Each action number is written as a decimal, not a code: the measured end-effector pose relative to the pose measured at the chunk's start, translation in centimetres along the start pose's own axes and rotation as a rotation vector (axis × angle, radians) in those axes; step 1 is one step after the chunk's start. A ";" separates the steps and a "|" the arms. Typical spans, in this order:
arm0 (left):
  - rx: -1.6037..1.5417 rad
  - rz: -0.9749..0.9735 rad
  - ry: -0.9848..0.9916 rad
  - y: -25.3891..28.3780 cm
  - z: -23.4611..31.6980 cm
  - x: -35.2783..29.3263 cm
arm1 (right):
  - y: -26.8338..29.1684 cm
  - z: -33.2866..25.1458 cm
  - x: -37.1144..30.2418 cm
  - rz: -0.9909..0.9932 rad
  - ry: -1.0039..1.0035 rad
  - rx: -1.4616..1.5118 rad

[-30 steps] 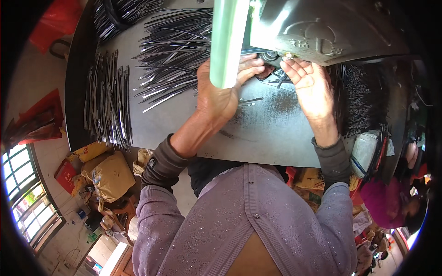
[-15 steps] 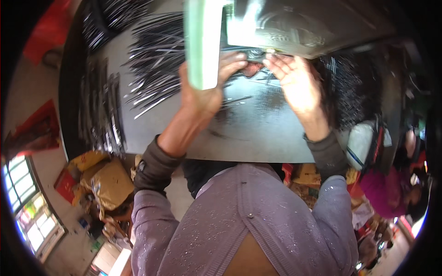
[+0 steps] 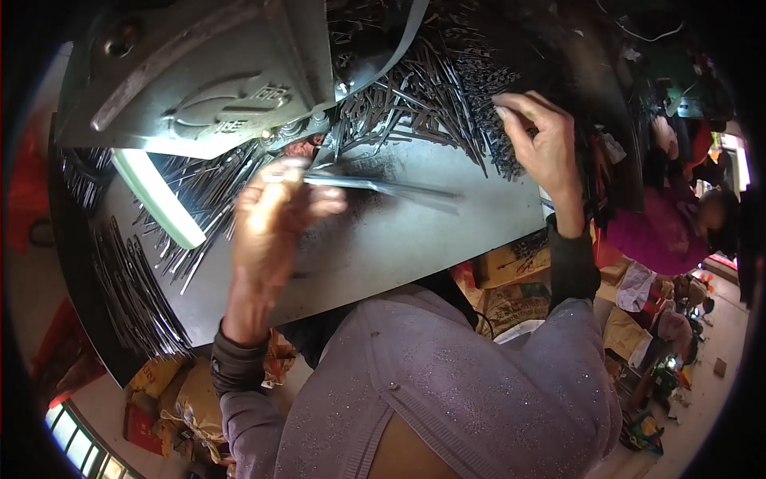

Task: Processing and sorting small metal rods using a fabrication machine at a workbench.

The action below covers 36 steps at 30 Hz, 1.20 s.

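Observation:
My left hand [image 3: 275,207] is closed on a thin metal strip [image 3: 383,187], which sticks out to the right over the grey worktable [image 3: 383,247]. The strip is blurred by motion, and whether it is one or more cannot be told. Just above this hand are the metal head of a machine [image 3: 231,96] and a small red part [image 3: 302,148] under it. My right hand [image 3: 549,140] is raised at the right, beside a heap of small dark pieces [image 3: 499,120]. Its thumb and index tips come together; anything between them is too small to make out.
A lit pale green lamp bar [image 3: 159,198] hangs left of my left hand. Dark strips [image 3: 195,188] lie behind it, and a bundle of longer ones [image 3: 140,295] is at the table's left edge. More short rods [image 3: 407,104] are piled at the back. A person in magenta [image 3: 662,227] is at the right.
My view has turned, so the machine and table sit further left and tilted. My hands have parted from under the machine: the left holds the strip, the right has moved out to the heap.

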<state>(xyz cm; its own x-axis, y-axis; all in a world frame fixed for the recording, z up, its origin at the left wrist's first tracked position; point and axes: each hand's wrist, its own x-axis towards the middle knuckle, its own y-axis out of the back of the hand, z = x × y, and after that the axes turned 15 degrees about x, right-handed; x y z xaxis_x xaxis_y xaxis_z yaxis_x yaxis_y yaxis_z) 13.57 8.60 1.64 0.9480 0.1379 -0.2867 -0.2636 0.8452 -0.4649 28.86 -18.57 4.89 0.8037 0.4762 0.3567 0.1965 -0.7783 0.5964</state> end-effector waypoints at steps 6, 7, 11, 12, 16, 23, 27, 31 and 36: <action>0.143 0.006 0.260 -2.2 -1.3 -1.2 | -0.7 1.1 1.7 -0.227 0.251 -0.410; 0.157 -0.026 0.252 -1.2 -1.5 -1.4 | -0.7 0.8 1.9 -0.244 0.253 -0.421; 0.215 -0.028 0.278 0.3 -1.5 -2.7 | -1.8 0.2 2.5 -0.206 0.382 -0.312; 0.221 -0.015 0.298 0.4 -1.5 -3.0 | -2.8 -0.2 2.6 -0.185 0.433 -0.249; -0.002 0.062 0.170 -0.5 -1.5 -1.2 | -8.9 -3.8 2.0 -0.291 0.638 -0.037; -0.144 0.174 0.063 0.2 -1.2 0.2 | -14.0 -6.4 1.3 -0.402 0.116 0.306; -0.063 0.228 0.034 0.0 -1.4 0.1 | -15.4 -5.7 0.5 -0.317 -0.365 0.834; 0.221 0.319 -0.133 0.1 -1.7 0.7 | -15.4 -6.7 0.5 -0.326 -0.459 0.842; 0.370 0.369 -0.210 -0.1 -1.2 1.2 | -15.3 -6.7 1.1 -0.304 -0.471 0.870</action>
<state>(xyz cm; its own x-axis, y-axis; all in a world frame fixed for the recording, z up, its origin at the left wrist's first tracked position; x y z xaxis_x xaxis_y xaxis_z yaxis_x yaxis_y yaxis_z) 14.50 8.04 0.30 0.8300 0.5266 -0.1839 -0.5403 0.8409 -0.0303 22.97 -3.42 0.95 0.7541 0.6392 -0.1510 0.6152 -0.7679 -0.1784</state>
